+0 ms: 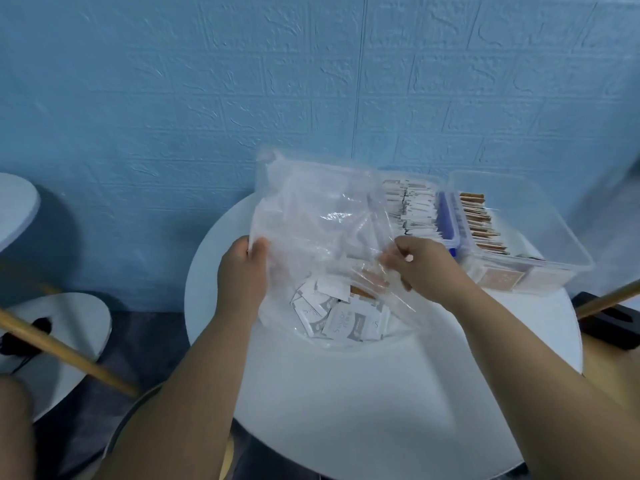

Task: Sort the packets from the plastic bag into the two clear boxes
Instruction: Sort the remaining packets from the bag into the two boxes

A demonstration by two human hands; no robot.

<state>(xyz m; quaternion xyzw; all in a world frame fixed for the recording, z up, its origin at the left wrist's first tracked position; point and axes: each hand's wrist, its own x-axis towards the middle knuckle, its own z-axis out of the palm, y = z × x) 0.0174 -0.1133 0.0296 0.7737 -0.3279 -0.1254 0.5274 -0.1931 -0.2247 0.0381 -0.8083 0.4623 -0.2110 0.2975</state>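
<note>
My left hand [244,268] and right hand [420,263] each pinch the plastic bag [322,216] by its rim; it looks light, limp, slippery.

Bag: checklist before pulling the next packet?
1. Left hand grips bag edge: ok.
2. Right hand pinches the opposite edge: ok.
3. A hand free to pick: not ok, both hold the bag.
4. Packets left in bag: ok, pile at the bottom.
5. Bag mouth open enough to reach in: cannot tell.
6. Boxes clear: brown-packet box uncovered, ok; white-packet box partly behind the bag, not ok.
</note>
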